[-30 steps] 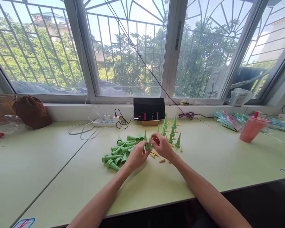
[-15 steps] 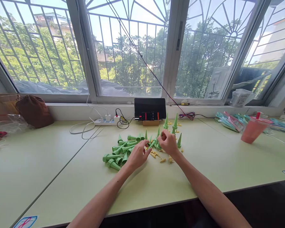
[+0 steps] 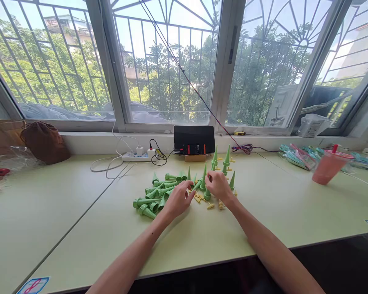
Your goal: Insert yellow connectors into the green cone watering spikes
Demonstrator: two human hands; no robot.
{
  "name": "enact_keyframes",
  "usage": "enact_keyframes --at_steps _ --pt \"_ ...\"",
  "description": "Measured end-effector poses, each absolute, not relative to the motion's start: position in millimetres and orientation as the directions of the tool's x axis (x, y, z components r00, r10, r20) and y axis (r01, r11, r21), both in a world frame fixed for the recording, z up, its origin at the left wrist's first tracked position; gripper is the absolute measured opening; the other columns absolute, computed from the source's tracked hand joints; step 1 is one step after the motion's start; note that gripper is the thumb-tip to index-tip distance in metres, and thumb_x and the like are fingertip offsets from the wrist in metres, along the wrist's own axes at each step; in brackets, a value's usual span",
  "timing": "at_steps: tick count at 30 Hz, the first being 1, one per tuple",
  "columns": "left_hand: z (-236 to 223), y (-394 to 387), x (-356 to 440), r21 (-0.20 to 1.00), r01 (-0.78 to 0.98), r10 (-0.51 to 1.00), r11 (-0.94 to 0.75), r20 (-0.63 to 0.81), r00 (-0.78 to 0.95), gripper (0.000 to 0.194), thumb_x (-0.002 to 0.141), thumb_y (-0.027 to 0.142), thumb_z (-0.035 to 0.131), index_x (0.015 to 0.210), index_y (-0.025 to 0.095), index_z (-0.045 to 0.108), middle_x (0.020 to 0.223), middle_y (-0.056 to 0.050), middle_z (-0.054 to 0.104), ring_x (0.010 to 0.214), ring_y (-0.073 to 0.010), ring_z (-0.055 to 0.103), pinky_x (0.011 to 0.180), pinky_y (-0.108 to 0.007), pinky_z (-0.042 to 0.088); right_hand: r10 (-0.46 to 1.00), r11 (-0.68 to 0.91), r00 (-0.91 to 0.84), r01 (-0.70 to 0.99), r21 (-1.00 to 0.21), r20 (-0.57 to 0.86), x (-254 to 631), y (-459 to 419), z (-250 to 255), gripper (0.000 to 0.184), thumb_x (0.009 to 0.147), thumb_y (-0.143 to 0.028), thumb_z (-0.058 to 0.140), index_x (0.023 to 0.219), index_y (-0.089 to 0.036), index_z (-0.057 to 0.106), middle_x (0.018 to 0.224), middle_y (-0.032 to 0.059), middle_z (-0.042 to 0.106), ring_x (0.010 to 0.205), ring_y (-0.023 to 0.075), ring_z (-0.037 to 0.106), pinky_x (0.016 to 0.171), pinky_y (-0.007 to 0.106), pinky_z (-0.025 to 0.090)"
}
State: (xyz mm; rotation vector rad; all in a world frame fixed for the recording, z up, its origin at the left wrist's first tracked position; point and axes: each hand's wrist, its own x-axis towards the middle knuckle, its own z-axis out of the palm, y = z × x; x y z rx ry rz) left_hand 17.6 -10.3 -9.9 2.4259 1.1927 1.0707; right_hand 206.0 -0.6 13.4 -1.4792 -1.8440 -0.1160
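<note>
My left hand [image 3: 180, 198] is closed, with thumb and fingers around a slanted green plastic spike [image 3: 197, 185]. My right hand [image 3: 218, 184] has its fingers pinched at the upper part of another green spike, which stands upright with its collar [image 3: 207, 195] low by the table; the fingers hide much of it. Under and left of my left hand lies a pile of green hollow spikes [image 3: 155, 194]. Small yellow T-shaped plastic pieces [image 3: 210, 206] lie between and in front of my hands. More green spikes [image 3: 226, 161] stand upright behind my right hand, some near yellow pieces.
A black tablet or screen [image 3: 194, 136] stands at the back with a phone before it. A power strip [image 3: 135, 156] with cables lies to its left. A brown pouch [image 3: 46, 141] sits far left; a pink cup with straw [image 3: 329, 167] and packaged items [image 3: 294, 156] are right.
My right hand has moved slightly, and the upright spike under its fingers now shows lower and nearer to me. My left hand stays in place with its spike.
</note>
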Motion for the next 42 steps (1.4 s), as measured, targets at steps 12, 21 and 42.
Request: enact_keyframes --at_steps 12,21,42 --pt "-10.2 -9.7 17.9 0.484 0.596 0.76 -0.641 0.512 0.4 0.019 0.088 0.033 0.048 0.1 0.02 0.055 0.088 -0.003 0.062 0.06 -0.0133 0.055 0.067 -0.029 0.046 0.749 0.328 -0.015 0.877 -0.351 0.663 209.2 0.6 15.2 0.028 0.091 -0.027 0.041 0.067 -0.018 0.053 0.054 0.0 0.051 0.05 0.0126 0.043 0.052 0.024 0.026" --pt "-10.9 -9.1 18.0 0.491 0.588 0.759 -0.643 0.507 0.407 0.017 0.088 0.031 0.049 0.099 0.02 0.055 0.088 -0.003 0.063 0.061 -0.0132 0.056 0.066 -0.029 0.046 0.786 0.288 -0.035 0.904 -0.316 0.617 209.4 0.0 15.7 0.027 0.091 -0.025 0.043 0.067 -0.018 0.053 0.057 0.0012 0.052 0.052 0.0126 0.044 0.052 0.023 0.024" --pt "-9.3 -10.2 17.7 0.487 0.606 0.772 -0.629 0.482 0.414 0.018 0.088 0.032 0.048 0.1 0.02 0.054 0.087 -0.002 0.062 0.062 -0.0129 0.055 0.065 -0.028 0.046 0.771 0.396 -0.067 0.829 -0.394 0.633 208.6 0.1 16.4 0.026 0.083 -0.021 0.047 0.058 -0.018 0.041 0.051 -0.0024 0.044 0.049 0.0102 0.038 0.052 0.022 0.026"
